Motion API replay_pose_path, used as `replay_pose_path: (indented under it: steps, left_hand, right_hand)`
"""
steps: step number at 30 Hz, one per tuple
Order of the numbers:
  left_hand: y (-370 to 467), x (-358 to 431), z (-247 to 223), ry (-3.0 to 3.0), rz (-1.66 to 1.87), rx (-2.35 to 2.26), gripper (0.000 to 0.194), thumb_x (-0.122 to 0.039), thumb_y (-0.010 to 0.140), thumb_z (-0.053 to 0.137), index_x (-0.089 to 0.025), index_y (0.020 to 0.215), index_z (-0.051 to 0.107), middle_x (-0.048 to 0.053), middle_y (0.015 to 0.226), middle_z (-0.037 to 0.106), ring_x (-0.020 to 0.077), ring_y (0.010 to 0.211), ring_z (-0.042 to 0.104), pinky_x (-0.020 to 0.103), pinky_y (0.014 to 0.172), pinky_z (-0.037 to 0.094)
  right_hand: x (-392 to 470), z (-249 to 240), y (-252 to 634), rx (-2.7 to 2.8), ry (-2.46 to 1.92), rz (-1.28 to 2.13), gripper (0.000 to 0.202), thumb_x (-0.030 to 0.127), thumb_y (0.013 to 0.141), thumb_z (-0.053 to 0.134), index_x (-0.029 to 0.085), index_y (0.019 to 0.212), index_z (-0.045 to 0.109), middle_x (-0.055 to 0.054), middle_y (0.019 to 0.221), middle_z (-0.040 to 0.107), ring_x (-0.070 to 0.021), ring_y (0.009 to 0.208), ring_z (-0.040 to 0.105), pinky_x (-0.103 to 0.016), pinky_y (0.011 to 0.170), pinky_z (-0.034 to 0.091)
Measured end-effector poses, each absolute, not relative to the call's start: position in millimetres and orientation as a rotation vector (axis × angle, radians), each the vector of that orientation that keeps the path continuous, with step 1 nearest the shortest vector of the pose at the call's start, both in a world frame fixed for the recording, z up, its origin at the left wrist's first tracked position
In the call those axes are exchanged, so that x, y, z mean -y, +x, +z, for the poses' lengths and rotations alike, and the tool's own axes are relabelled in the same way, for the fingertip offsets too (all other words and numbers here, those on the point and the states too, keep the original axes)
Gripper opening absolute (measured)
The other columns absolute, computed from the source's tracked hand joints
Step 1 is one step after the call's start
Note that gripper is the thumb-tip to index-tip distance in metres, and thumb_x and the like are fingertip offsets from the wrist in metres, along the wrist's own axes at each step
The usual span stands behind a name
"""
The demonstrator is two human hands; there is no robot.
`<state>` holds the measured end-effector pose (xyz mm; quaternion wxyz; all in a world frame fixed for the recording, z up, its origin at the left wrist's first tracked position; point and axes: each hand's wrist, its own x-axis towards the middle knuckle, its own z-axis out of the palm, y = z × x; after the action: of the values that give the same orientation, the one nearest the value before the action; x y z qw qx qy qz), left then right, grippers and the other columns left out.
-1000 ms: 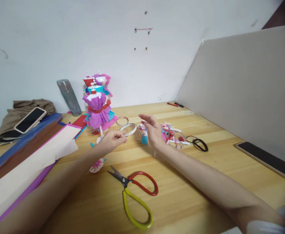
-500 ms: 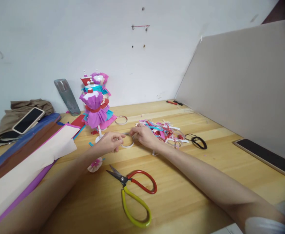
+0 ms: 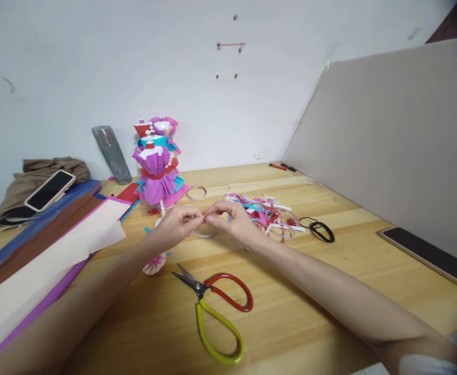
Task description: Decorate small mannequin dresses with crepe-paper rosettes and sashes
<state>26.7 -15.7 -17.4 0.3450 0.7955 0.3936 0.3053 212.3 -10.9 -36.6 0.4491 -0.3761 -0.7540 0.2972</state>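
Note:
My left hand [image 3: 178, 225] and my right hand [image 3: 231, 221] meet fingertip to fingertip over the middle of the table, both in a pinch. Whatever is between the fingers is too small to make out. Just beneath them a thin roll of tape [image 3: 205, 234] lies on the wood, partly covered by the hands. Nearer to me rest open scissors [image 3: 199, 288] with one red and one yellow handle. A pleated cream paper rosette with a pink centre [image 3: 155, 264] lies below my left wrist. Behind that hand stand small dress forms in purple, red and blue crepe paper [image 3: 156, 172].
Paper scraps [image 3: 265, 211] are heaped right of my hands, beside a black hair tie [image 3: 322, 232]. A second tape roll [image 3: 197, 193] lies behind. Crepe paper sheets [image 3: 56, 260], a phone [image 3: 50, 190] and a bottle [image 3: 112, 154] are at left; another phone [image 3: 427, 258] lies right.
My hands have come together, their fingertips now meeting above the tape roll. Earlier they were apart, with my right fingers at the roll's right rim. The view has shifted slightly.

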Motion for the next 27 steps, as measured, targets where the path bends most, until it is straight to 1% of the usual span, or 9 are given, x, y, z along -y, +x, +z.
replay_pose_path:
  steps: [2,5,9,13,17,20,24,27]
  left_hand:
    - [27.3,17.0,-16.6,2.102,0.785,-1.036,0.025,-0.031,0.081,0.05,-0.015,0.065,0.059,-0.005,0.055,0.043,0.0084,0.051,0.041,0.021,0.048,0.031]
    - [27.0,16.6,-19.4,2.124,0.781,-1.049,0.024,-0.031,0.081,0.049,-0.015,0.067,0.06,-0.005,0.054,0.045,0.0086,0.052,0.04,0.021,0.049,0.03]
    - [26.7,16.6,-21.4,2.054,0.746,-1.14,0.026,-0.034,0.08,0.05,-0.016,0.063,0.058,-0.006,0.047,0.042,0.0076,0.045,0.037,0.02,0.043,0.026]
    - [29.6,21.2,-12.5,1.929,0.68,-1.266,0.028,-0.037,0.078,0.052,-0.015,0.063,0.06,-0.005,0.043,0.046,0.0076,0.039,0.042,0.019,0.04,0.027]
    - [31.6,25.2,-2.0,1.86,0.624,-1.283,0.027,-0.035,0.077,0.053,-0.015,0.061,0.06,-0.005,0.037,0.046,0.0069,0.034,0.04,0.018,0.038,0.027]
    - [29.7,25.8,1.0,1.787,0.564,-1.247,0.029,-0.038,0.076,0.055,-0.015,0.06,0.06,-0.004,0.035,0.047,0.0071,0.032,0.039,0.018,0.036,0.026]
    - [22.5,30.4,9.6,1.739,0.502,-1.098,0.034,-0.045,0.075,0.058,-0.014,0.063,0.062,-0.002,0.038,0.051,0.0081,0.033,0.044,0.019,0.037,0.031]
    - [14.5,39.3,27.7,1.749,0.419,-0.991,0.042,-0.051,0.081,0.05,-0.014,0.071,0.066,0.0,0.04,0.055,0.0096,0.034,0.048,0.02,0.039,0.037]
  right_hand:
    - [11.7,-37.1,211.5,1.869,-0.958,0.723,0.014,0.028,0.074,0.065,0.018,0.064,0.066,-0.001,0.063,0.063,-0.0156,0.066,0.055,-0.029,0.068,0.04]
    - [12.8,-37.1,210.9,1.883,-0.974,0.732,0.014,0.027,0.075,0.062,0.017,0.064,0.061,0.001,0.062,0.061,-0.014,0.064,0.054,-0.027,0.065,0.04]
    - [15.0,-36.7,210.8,1.907,-0.959,0.698,0.015,0.026,0.077,0.058,0.017,0.065,0.058,0.001,0.062,0.058,-0.013,0.063,0.052,-0.026,0.064,0.04]
    - [17.9,-37.2,210.4,1.924,-0.908,0.542,0.014,0.023,0.078,0.056,0.019,0.064,0.055,0.0,0.065,0.056,-0.0146,0.068,0.051,-0.029,0.068,0.04]
    - [22.1,-34.8,209.8,1.953,-0.856,0.452,0.014,0.018,0.078,0.054,0.02,0.065,0.051,0.0,0.065,0.054,-0.0163,0.072,0.05,-0.029,0.068,0.039]
    - [26.8,-30.7,208.9,1.986,-0.787,0.35,0.015,0.016,0.079,0.052,0.021,0.065,0.05,-0.001,0.066,0.053,-0.0177,0.073,0.048,-0.032,0.069,0.039]
    - [32.9,-26.3,208.1,2.021,-0.673,0.221,0.016,0.018,0.08,0.052,0.023,0.065,0.049,-0.002,0.064,0.052,-0.0193,0.072,0.047,-0.037,0.074,0.039]
    - [34.9,-23.9,209.3,1.934,-0.664,0.243,0.017,0.018,0.08,0.053,0.023,0.065,0.049,-0.001,0.064,0.052,-0.0188,0.072,0.048,-0.037,0.075,0.039]
